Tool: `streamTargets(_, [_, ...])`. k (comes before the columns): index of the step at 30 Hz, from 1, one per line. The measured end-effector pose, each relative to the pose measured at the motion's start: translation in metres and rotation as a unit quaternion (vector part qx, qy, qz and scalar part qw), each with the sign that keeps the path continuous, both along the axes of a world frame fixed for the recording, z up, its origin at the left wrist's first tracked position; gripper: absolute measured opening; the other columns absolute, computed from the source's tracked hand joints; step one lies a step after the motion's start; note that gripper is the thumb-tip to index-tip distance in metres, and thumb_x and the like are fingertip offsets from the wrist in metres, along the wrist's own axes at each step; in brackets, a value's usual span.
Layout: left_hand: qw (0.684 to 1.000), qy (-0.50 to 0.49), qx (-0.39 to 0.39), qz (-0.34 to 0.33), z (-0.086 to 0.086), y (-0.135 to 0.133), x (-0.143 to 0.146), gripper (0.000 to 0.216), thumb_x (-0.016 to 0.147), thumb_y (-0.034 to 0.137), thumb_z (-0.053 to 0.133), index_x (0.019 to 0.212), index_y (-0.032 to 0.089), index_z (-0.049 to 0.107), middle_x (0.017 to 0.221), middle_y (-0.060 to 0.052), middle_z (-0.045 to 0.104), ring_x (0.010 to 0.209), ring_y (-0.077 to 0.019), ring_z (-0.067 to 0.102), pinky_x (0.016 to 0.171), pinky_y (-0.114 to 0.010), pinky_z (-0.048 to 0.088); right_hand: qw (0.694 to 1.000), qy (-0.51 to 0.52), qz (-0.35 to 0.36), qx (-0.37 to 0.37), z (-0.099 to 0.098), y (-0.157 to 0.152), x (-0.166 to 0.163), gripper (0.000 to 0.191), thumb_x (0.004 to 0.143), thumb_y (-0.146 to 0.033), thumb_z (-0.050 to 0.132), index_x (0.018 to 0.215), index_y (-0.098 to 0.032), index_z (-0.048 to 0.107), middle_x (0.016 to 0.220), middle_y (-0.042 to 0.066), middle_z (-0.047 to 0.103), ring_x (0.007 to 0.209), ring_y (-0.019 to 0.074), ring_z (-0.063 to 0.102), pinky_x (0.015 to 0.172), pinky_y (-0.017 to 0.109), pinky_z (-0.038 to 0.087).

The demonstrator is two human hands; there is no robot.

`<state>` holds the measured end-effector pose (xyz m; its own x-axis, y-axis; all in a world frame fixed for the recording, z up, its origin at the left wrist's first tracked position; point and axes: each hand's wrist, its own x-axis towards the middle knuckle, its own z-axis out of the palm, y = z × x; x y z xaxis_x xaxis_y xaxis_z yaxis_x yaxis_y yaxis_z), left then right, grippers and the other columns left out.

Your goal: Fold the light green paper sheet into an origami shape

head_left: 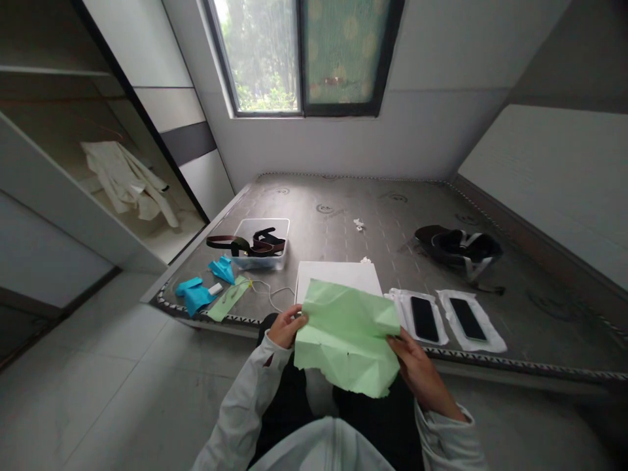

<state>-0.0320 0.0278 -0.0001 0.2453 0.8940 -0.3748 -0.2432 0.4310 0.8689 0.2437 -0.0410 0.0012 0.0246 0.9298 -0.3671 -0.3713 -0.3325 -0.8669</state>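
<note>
A creased sheet of light green paper (348,337) with a ragged lower edge is stretched between my two hands above my lap. My left hand (285,326) pinches its left edge, thumb on top. At the right edge, my right hand (415,363) grips it, with the fingers partly behind the sheet. Beneath the paper's far edge lies a flat white box (338,271), partly covered. To the right, two dark phones, one (424,319) nearer and one (468,319) farther out, rest on white wrapping.
A clear plastic bin (260,261) holds a brown belt (267,245). Near it are crumpled blue paper (196,296), a green strip (228,298) and a white cable (269,291). A dark helmet (458,248) sits at the right of the grey mattress (324,196).
</note>
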Motion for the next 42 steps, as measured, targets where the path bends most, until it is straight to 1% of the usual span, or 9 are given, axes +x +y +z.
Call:
streamTargets(4, [1.000,-0.008,0.028,-0.007,0.003,-0.004,0.002,0.048,0.051,0.053,0.079,0.063,0.015,0.053,0.047,0.006,0.050,0.040,-0.0018,0.040,0.043,-0.014,0.025,0.998,0.000,-0.057,0.029,0.010,0.001,-0.008,0.049,0.070,-0.047,0.074,0.111,-0.023,0.059,0.100,0.005,0.071,0.080,0.0237,0.068,0.065,0.031,0.052])
streamTargets(12, [0.989,0.034,0.102,0.097,0.003,-0.018,0.011,0.026,0.067,0.040,0.063,0.066,0.014,0.058,0.051,0.006,0.045,0.047,-0.0016,0.036,0.048,-0.015,0.025,0.971,0.160,-0.162,0.067,0.008,0.000,-0.041,0.072,0.081,-0.078,0.029,0.115,-0.024,0.063,0.133,0.009,0.057,0.124,0.0247,0.052,0.104,0.042,0.042])
streamTargets(19, [0.991,0.064,0.121,-0.005,0.006,-0.035,0.021,0.017,0.064,0.027,0.062,0.065,0.012,0.070,0.063,-0.002,0.063,0.062,-0.0082,0.053,0.062,-0.019,0.041,0.987,0.078,-0.138,0.013,0.000,0.004,-0.072,0.069,0.073,-0.048,0.072,0.133,-0.021,0.050,0.127,0.010,0.061,0.113,0.0294,0.060,0.091,0.042,0.052])
streamTargets(22, [0.989,-0.022,0.128,-0.067,-0.001,-0.036,0.017,0.018,0.061,0.029,0.066,0.064,0.011,0.068,0.073,-0.007,0.070,0.074,-0.0133,0.061,0.070,-0.021,0.045,0.988,0.043,-0.147,0.012,0.002,0.005,-0.069,0.065,0.073,-0.047,0.073,0.129,-0.018,0.053,0.120,0.010,0.066,0.108,0.0291,0.063,0.087,0.040,0.054])
streamTargets(25, [0.993,-0.068,0.092,-0.027,-0.004,-0.033,0.016,0.034,0.064,0.040,0.072,0.084,0.014,0.063,0.092,-0.009,0.073,0.078,-0.0154,0.066,0.072,-0.023,0.048,0.991,-0.048,-0.124,0.030,0.003,0.006,-0.059,0.057,0.072,-0.048,0.073,0.116,-0.015,0.060,0.111,0.011,0.069,0.101,0.0288,0.065,0.085,0.039,0.054])
streamTargets(28, [0.995,-0.027,0.086,-0.045,-0.003,-0.031,0.021,0.052,0.066,0.049,0.073,0.103,0.014,0.061,0.091,-0.010,0.073,0.075,-0.0142,0.067,0.073,-0.023,0.050,0.988,-0.140,-0.050,0.051,0.006,0.007,-0.052,0.049,0.068,-0.048,0.076,0.102,-0.013,0.066,0.100,0.012,0.072,0.091,0.0294,0.068,0.079,0.040,0.055])
streamTargets(32, [0.989,0.059,0.082,-0.107,-0.002,-0.034,0.032,0.051,0.066,0.054,0.071,0.092,0.011,0.070,0.081,-0.009,0.074,0.070,-0.0134,0.066,0.064,-0.020,0.049,0.978,-0.191,0.031,0.072,0.014,0.007,-0.054,0.046,0.065,-0.050,0.078,0.091,-0.013,0.070,0.091,0.012,0.074,0.082,0.0291,0.069,0.069,0.037,0.056])
streamTargets(38, [0.980,0.150,0.089,-0.098,-0.006,-0.035,0.037,0.049,0.069,0.058,0.065,0.081,0.011,0.075,0.068,-0.005,0.071,0.053,-0.0081,0.055,0.049,-0.016,0.037,0.990,-0.133,0.007,0.037,0.008,0.010,-0.057,0.058,0.076,-0.066,0.059,0.098,-0.014,0.069,0.090,0.012,0.073,0.082,0.0306,0.068,0.065,0.036,0.055])
streamTargets(42, [0.945,0.305,0.118,0.031,0.004,-0.033,0.029,0.045,0.072,0.058,0.061,0.073,0.015,0.074,0.055,-0.002,0.063,0.047,-0.0055,0.046,0.048,-0.017,0.030,0.975,-0.179,-0.092,0.092,-0.005,0.009,-0.055,0.050,0.077,-0.057,0.064,0.105,-0.016,0.062,0.107,0.012,0.069,0.101,0.0264,0.064,0.087,0.035,0.051])
